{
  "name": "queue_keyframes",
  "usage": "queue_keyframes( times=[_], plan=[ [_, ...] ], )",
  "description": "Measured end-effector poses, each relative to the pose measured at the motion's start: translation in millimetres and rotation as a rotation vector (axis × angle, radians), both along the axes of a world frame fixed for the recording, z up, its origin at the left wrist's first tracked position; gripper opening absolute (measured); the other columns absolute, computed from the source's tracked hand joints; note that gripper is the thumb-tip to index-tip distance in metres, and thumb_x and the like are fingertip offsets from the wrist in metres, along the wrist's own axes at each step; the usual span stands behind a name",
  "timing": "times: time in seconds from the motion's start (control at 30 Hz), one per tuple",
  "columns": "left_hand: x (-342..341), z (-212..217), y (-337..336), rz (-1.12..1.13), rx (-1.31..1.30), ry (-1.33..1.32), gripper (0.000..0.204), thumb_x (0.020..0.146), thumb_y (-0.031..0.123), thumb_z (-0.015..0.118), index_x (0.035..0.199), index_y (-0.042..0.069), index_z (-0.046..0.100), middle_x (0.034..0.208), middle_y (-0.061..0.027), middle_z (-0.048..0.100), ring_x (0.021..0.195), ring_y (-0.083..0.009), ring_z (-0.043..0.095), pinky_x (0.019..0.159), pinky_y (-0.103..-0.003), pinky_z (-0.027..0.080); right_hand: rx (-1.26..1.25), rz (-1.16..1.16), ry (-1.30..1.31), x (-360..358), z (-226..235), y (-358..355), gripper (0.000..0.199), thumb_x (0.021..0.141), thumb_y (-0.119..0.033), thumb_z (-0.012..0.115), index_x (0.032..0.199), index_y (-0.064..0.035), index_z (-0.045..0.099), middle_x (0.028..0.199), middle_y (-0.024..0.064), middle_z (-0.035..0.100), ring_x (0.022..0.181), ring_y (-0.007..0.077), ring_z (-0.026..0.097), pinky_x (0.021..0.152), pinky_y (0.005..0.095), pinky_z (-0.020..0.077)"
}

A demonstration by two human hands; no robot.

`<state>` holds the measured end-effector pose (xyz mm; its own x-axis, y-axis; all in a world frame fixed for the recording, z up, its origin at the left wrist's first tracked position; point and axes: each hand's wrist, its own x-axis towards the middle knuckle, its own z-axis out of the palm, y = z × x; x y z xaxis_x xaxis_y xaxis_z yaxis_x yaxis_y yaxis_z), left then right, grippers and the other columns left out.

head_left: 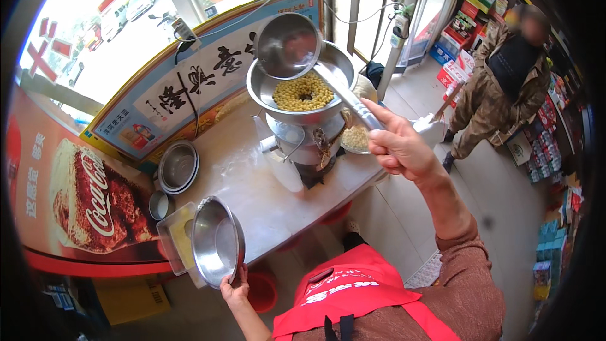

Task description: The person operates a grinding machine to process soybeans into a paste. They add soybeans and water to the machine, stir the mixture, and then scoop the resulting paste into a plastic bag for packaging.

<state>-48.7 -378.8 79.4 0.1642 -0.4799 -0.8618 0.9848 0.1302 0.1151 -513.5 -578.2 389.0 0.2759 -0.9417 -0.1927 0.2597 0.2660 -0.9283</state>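
My right hand [404,146] is closed round the handle of a large metal ladle [287,47]. The ladle's bowl is over the far left rim of a steel hopper [347,69]. Yellow soybeans [304,93] lie in that hopper, with a dark hole in their middle. Beneath it stands a metal grinder [298,137] on the table. At the near left, my left hand [236,287] grips the lower rim of a steel basin [218,240], tilted beside the table edge. No contents show in the basin.
Stacked metal bowls [178,167], a small metal bowl [160,204] and a clear plastic tub [178,240] are on the left. A bowl of pale crumbly matter [355,138] sits right of the grinder. Another person [514,79] stands at the far right. A red bucket [264,293] is below.
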Motion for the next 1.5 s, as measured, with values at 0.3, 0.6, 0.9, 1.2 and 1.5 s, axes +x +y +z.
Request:
queue_keyframes(
  times=[0.3,0.6,0.9,1.2,1.5],
  plan=[
    [11.2,3.8,-16.1,0.031,0.043,-0.029,0.054,0.07,0.002,0.049,0.123,-0.009,0.048,0.119,-0.0248,0.057,0.107,-0.0504,0.054,0.091,-0.049,0.055,0.036,-0.15,0.098,-22.5,-21.5,-1.2,0.065,0.093,-0.005,0.048,0.151,-0.0105,0.02,0.065,-0.0009,0.045,0.041,0.0012,0.035,0.033,0.0165,0.0268],
    [17.6,6.1,-16.9,0.017,0.024,-0.035,0.054,0.07,0.001,0.05,0.123,-0.008,0.048,0.118,-0.0243,0.057,0.107,-0.0503,0.054,0.092,-0.049,0.054,-0.149,-0.197,0.163,-16.3,-26.5,-30.7,0.063,0.093,-0.005,0.048,0.15,-0.0101,0.023,0.066,-0.0008,0.045,0.042,0.0018,0.036,0.034,0.0179,0.0286],
    [17.1,14.0,-16.2,0.057,0.056,-0.052,0.055,0.07,0.001,0.052,0.124,-0.007,0.047,0.119,-0.0241,0.054,0.109,-0.0504,0.053,0.09,-0.048,0.056,-0.241,-0.348,0.255,-30.6,-22.5,-42.0,0.062,0.092,-0.001,0.051,0.149,-0.0044,0.026,0.063,-0.0016,0.046,0.041,0.002,0.035,0.034,0.0188,0.0273],
    [18.2,17.7,-22.9,0.037,0.012,0.089,0.061,0.073,0.002,0.051,0.132,-0.005,0.038,0.128,-0.0247,0.046,0.116,-0.0498,0.046,0.094,-0.05,0.053,-0.181,-0.326,0.282,-57.1,1.2,6.3,0.062,0.092,-0.008,0.049,0.15,-0.0089,0.025,0.065,-0.0026,0.045,0.04,0.0002,0.033,0.034,0.0155,0.0275],
    [6.1,23.8,-41.4,-0.028,0.021,0.025,0.054,0.071,-0.002,0.049,0.125,-0.005,0.048,0.123,-0.0253,0.051,0.113,-0.049,0.049,0.089,-0.049,0.057,0.041,-0.254,-0.071,-73.8,-0.8,30.3,0.058,0.093,-0.012,0.047,0.148,-0.0097,0.027,0.067,-0.0019,0.04,0.038,-0.0016,0.031,0.03,0.0156,0.0289]
  ],
)
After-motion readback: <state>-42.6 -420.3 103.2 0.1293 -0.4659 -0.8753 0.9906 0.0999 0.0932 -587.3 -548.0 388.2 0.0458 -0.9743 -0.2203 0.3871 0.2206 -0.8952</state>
